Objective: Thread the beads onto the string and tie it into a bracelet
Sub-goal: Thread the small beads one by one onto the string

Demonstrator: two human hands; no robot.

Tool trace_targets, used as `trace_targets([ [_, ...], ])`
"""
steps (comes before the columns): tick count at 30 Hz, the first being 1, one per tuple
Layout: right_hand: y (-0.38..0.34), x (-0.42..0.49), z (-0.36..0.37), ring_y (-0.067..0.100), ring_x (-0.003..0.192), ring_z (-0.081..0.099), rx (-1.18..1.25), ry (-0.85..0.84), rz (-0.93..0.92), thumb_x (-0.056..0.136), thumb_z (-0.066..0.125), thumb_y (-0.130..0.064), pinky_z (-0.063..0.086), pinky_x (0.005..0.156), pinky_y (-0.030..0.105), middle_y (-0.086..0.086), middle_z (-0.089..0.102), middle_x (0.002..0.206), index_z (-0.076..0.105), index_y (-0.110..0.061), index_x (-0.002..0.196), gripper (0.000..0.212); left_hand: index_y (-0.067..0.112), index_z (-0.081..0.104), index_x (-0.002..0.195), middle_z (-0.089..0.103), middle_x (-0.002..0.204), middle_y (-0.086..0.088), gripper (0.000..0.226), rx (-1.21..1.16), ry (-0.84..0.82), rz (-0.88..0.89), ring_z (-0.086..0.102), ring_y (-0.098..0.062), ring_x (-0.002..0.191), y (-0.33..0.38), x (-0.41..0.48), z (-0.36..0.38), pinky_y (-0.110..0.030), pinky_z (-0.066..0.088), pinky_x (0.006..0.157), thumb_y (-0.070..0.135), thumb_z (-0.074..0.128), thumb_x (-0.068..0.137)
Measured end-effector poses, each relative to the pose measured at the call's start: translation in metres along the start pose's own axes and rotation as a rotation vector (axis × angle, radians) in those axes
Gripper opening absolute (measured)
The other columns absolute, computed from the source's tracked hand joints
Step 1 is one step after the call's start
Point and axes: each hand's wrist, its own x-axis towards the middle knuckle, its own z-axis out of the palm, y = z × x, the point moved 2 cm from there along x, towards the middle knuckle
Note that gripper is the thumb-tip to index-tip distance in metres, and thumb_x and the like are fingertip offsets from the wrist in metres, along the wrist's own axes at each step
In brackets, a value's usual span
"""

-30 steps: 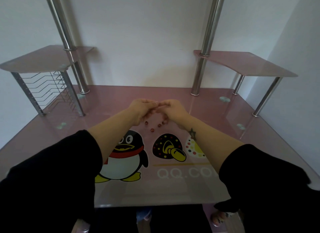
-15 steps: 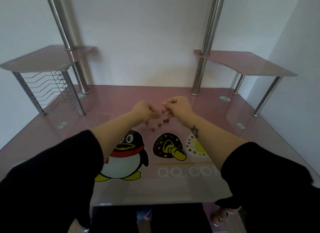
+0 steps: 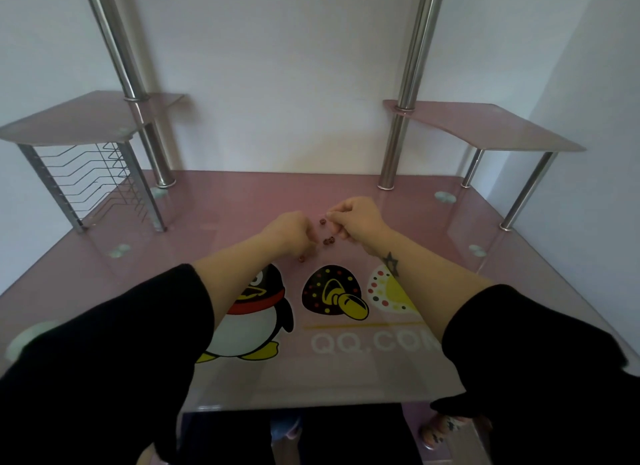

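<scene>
Small dark red beads hang and lie between my two hands over the pink glass desk. One bead sits just left of my right fingertips, another lies below my left hand. My right hand is raised slightly, its thumb and forefinger pinching the thin string, which is too fine to make out. My left hand is curled, fingertips down near the beads; it seems to pinch the string's other end.
Two chrome posts rise from the back of the desk, each carrying a pink glass shelf. A wire rack stands at the back left. Cartoon prints cover the desk front. White walls close the back and right.
My hands, touching a second ago, have drawn apart. The right hand has risen and moved right; the beads now spread along the gap between them.
</scene>
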Motion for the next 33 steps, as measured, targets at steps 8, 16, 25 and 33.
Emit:
trace_targets([
  [8, 0.003, -0.001, 0.002, 0.003, 0.033, 0.046, -0.070, 0.021, -0.040, 0.084, 0.070, -0.011, 0.036, 0.035, 0.016, 0.002, 0.060, 0.053, 0.066, -0.014, 0.065, 0.020, 0.012, 0.068, 0.089, 0.067, 0.084, -0.007, 0.003, -0.556, 0.101, -0.125, 0.056, -0.016, 0.066, -0.005, -0.002, -0.012, -0.026, 0.047, 0.054, 0.010, 0.067, 0.087],
  [16, -0.002, -0.002, 0.005, -0.003, 0.034, 0.047, -0.051, 0.053, -0.111, 0.084, 0.069, -0.009, 0.036, 0.037, 0.012, -0.001, 0.062, 0.054, 0.069, -0.012, 0.072, 0.012, 0.003, 0.063, 0.104, 0.062, 0.079, -0.009, 0.013, -1.247, -0.034, -0.317, 0.052, -0.011, 0.061, -0.003, -0.007, -0.014, -0.017, 0.047, 0.049, 0.006, 0.053, 0.096],
  [25, -0.001, -0.002, 0.005, 0.001, 0.045, 0.054, -0.050, 0.073, -0.137, 0.083, 0.069, -0.009, 0.045, 0.047, 0.016, 0.000, 0.064, 0.057, 0.068, -0.012, 0.075, 0.009, 0.009, 0.066, 0.092, 0.066, 0.080, -0.004, 0.012, -1.465, -0.100, -0.456, 0.057, -0.008, 0.064, -0.008, -0.006, -0.008, -0.015, 0.050, 0.052, 0.017, 0.058, 0.094],
  [33, 0.000, -0.003, 0.005, 0.003, 0.051, 0.056, -0.047, 0.089, -0.149, 0.083, 0.069, -0.007, 0.045, 0.046, 0.012, -0.001, 0.064, 0.060, 0.069, -0.008, 0.078, 0.006, 0.006, 0.066, 0.093, 0.066, 0.083, -0.007, 0.013, -1.628, -0.133, -0.471, 0.061, -0.009, 0.068, -0.009, -0.006, -0.005, -0.017, 0.052, 0.051, 0.011, 0.055, 0.095],
])
